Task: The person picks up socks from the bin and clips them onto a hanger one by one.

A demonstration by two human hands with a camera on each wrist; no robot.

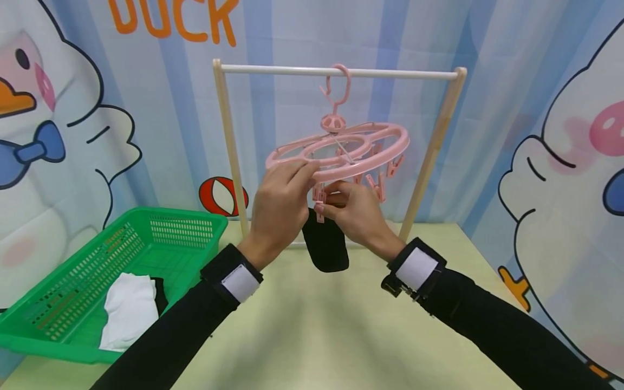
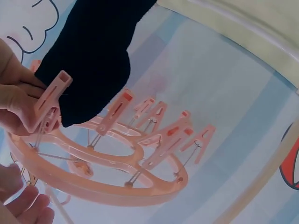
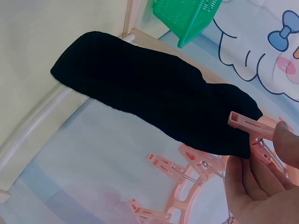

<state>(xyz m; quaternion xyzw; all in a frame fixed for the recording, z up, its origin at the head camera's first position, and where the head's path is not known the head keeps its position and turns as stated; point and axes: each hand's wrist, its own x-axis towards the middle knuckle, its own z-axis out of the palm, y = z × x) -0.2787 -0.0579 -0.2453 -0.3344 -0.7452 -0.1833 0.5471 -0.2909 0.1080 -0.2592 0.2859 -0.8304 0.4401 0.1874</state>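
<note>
A pink round clip hanger (image 1: 390, 135) hangs tilted from the rail by its hook. A black sock (image 1: 325, 246) dangles beneath its near rim, its upper end at a pink clothespin (image 2: 52, 100). My right hand (image 1: 358, 211) pinches that clothespin, with the thumb on one arm and fingers behind, beside the sock (image 3: 149, 88). Against the hanger's near left rim is my left hand (image 1: 283, 200). In the left wrist view, the left fingers (image 2: 32, 205) are loosely bent, apart from the thumb, with nothing visible between them.
To the left stands a green basket (image 1: 195, 216) holding white cloth (image 1: 130, 311) and a black piece (image 1: 160, 295). A wooden-legged rack with a white rail (image 1: 273, 70) stands on the pale table (image 1: 292, 336). Several pink clips (image 2: 117, 109) hang round the hanger.
</note>
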